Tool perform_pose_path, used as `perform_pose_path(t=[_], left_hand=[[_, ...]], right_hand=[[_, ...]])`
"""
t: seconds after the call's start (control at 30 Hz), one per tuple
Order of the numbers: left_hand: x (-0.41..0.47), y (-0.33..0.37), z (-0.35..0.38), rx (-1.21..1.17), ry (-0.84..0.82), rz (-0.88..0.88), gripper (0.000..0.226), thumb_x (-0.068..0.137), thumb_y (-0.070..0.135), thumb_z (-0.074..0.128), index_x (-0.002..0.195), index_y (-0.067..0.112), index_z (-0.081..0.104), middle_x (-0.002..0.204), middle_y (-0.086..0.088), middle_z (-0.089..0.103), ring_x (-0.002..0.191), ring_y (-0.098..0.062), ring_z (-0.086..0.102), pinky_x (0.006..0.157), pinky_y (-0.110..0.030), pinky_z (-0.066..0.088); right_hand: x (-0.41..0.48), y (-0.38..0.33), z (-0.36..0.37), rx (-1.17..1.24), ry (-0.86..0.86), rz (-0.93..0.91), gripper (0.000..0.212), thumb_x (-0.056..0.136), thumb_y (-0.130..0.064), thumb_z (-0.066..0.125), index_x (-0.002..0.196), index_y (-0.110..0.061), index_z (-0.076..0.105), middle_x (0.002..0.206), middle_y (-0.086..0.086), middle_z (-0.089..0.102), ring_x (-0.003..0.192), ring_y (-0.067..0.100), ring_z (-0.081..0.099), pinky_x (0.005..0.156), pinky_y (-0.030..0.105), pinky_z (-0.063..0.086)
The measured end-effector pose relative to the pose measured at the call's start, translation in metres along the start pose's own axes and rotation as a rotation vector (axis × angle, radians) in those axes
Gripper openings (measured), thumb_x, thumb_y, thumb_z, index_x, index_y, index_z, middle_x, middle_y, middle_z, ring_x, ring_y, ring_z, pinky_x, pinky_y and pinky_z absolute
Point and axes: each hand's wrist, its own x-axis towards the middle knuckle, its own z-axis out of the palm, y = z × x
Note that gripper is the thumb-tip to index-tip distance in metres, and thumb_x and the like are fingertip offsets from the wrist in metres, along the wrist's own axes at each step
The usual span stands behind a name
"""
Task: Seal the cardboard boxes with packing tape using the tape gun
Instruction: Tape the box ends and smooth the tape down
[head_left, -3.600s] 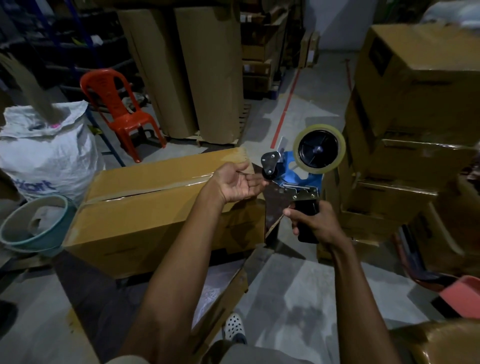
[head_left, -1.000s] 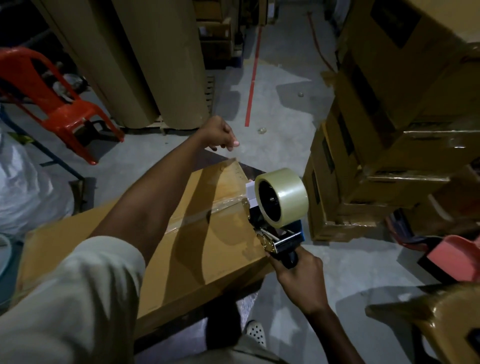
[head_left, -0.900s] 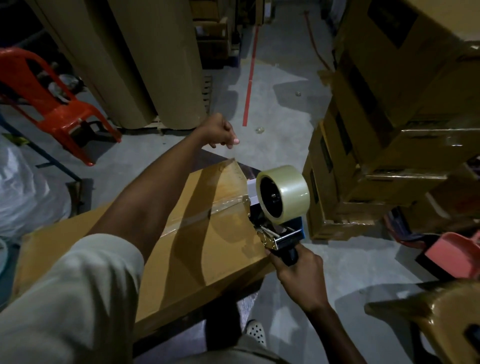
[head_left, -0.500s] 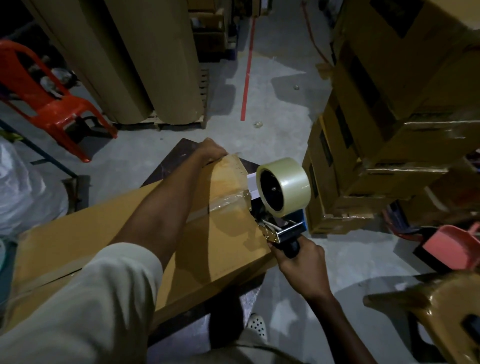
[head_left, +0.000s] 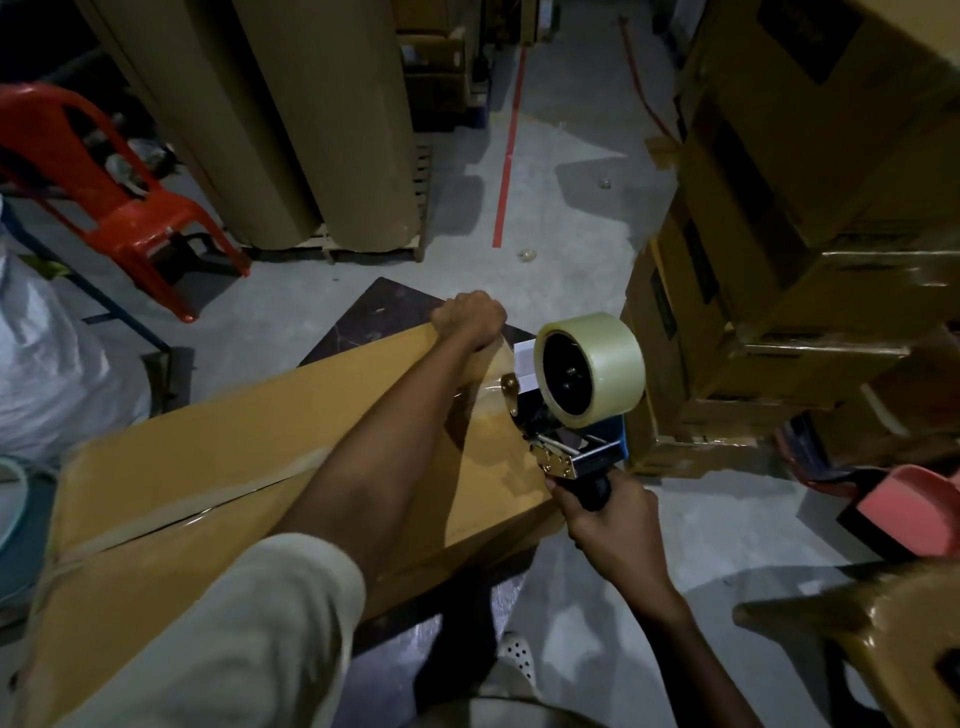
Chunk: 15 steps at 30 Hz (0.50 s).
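Observation:
A long brown cardboard box (head_left: 218, 467) lies in front of me on a dark board, with a strip of clear tape along its top seam. My left hand (head_left: 470, 317) reaches across the box and grips its far right corner, fingers curled over the edge. My right hand (head_left: 610, 512) grips the black handle of a blue tape gun (head_left: 576, 447) at the box's right end. The gun carries a clear tape roll (head_left: 589, 364), and its front touches the box's end by the seam.
A stack of cardboard boxes (head_left: 810, 218) rises close on the right. Tall cardboard rolls (head_left: 291, 114) stand on a pallet behind. A red plastic chair (head_left: 114, 197) and a white sack (head_left: 57, 364) are at the left. A pink dustpan (head_left: 898, 499) lies low at the right.
My left hand has come down from the air beyond the box and taken hold of its far right corner. The tape gun has stayed at the box's right end.

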Motion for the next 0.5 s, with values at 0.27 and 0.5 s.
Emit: perform_pose_path(t=[0.27,0.5], left_hand=[[0.003,0.008,-0.009,0.017,-0.113,-0.077,0.034,0.096,0.031,0.045,0.117,0.013,0.065,0.131,-0.014,0.063,0.117,-0.034,0.059,0.097,-0.041,0.043],[-0.002,0.007,-0.007,0.042,-0.031,-0.041,0.035,0.100,0.033,0.045,0.121,0.012,0.062,0.130,-0.014,0.063,0.119,-0.033,0.058,0.097,-0.042,0.042]], right_hand=[[-0.005,-0.010,-0.009,0.011,-0.022,-0.025,0.024,0.085,-0.037,0.082,0.077,-0.036,0.060,0.063,-0.021,0.065,0.064,-0.006,0.064,0.055,0.007,0.042],[-0.053,0.019,-0.046,0.042,-0.049,0.090,0.027,0.086,-0.038,0.081,0.070,-0.025,0.065,0.056,-0.007,0.066,0.052,0.008,0.063,0.054,0.033,0.050]])
